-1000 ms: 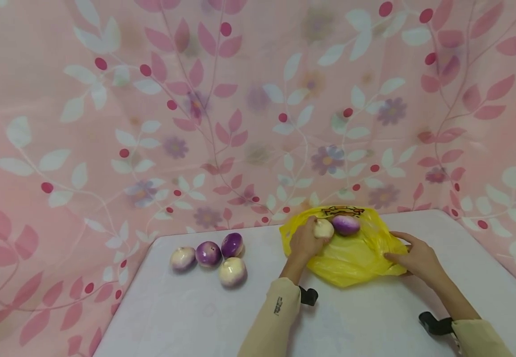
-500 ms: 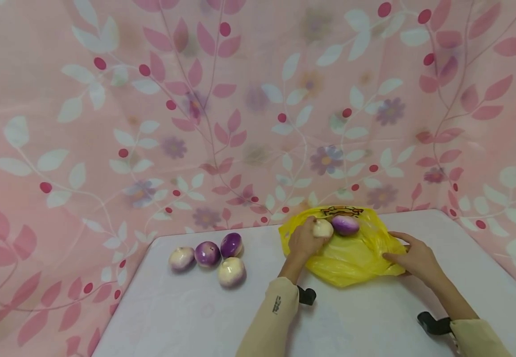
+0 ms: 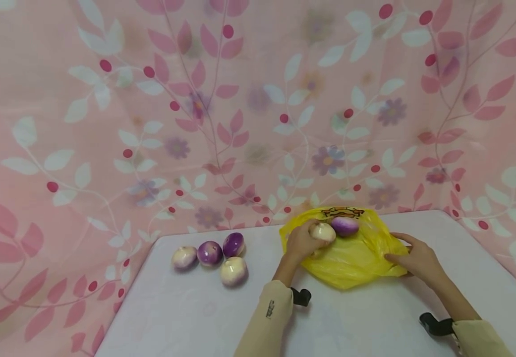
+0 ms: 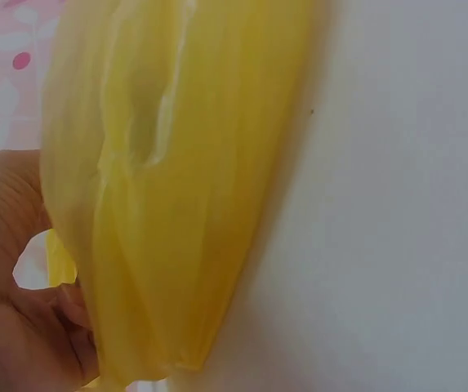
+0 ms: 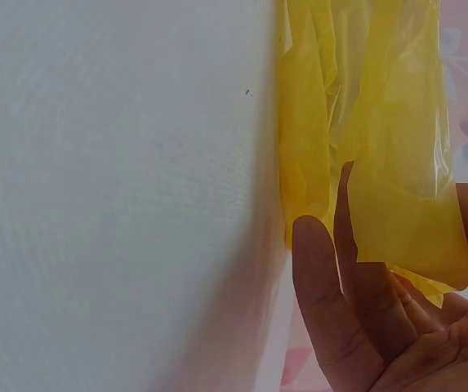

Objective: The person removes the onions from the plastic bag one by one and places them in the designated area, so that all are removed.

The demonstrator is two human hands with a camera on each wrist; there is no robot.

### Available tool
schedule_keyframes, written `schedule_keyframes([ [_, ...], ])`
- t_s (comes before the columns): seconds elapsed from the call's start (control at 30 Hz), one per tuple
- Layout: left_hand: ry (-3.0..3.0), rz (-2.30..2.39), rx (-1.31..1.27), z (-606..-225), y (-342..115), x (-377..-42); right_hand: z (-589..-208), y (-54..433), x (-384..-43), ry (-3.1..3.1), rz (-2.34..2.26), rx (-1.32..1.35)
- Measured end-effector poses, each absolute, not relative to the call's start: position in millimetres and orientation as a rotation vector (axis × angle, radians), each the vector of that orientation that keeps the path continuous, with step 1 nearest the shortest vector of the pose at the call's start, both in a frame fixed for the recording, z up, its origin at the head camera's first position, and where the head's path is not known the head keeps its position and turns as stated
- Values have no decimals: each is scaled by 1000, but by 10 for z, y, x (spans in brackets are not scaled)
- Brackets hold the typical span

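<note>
A yellow plastic bag (image 3: 351, 263) lies spread on the table, dark print along its far edge. My left hand (image 3: 301, 244) reaches over the bag's left part, its fingers and thumb around a creamy white turnip (image 3: 323, 232). Right beside that turnip, a purple turnip (image 3: 345, 226) rests against the yellow plastic. With my right hand (image 3: 420, 255) I hold the bag's right edge. In the right wrist view, the thin yellow plastic (image 5: 405, 196) passes between thumb and fingers. The left wrist view shows the bag (image 4: 184, 204) hiding much of my left hand (image 4: 21, 286).
On the left of the white table (image 3: 173, 317) sits a group of several glossy purple-and-white turnips, among them a pale turnip (image 3: 233, 271) and a dark purple turnip (image 3: 233, 245). A pink floral cloth (image 3: 258, 124) hangs behind the table.
My left hand has shifted slightly left and toward me, and the white turnip has turned and moved a little nearer, showing more of itself. The right hand stays on the bag's edge.
</note>
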State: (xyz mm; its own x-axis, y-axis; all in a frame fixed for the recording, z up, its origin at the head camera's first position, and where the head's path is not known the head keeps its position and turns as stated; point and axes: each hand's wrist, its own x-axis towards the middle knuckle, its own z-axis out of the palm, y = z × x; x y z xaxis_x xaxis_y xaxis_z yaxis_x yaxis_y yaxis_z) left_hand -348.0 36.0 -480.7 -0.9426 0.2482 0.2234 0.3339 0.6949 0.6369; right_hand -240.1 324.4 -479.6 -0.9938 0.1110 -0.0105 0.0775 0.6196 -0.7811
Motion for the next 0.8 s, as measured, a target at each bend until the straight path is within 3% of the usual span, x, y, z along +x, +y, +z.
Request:
schedule_keyframes([
  [0.8,-2771,-1418,-694,-4503,-72,-3293,-4736,3213,-2386,-2806,1345,-153],
])
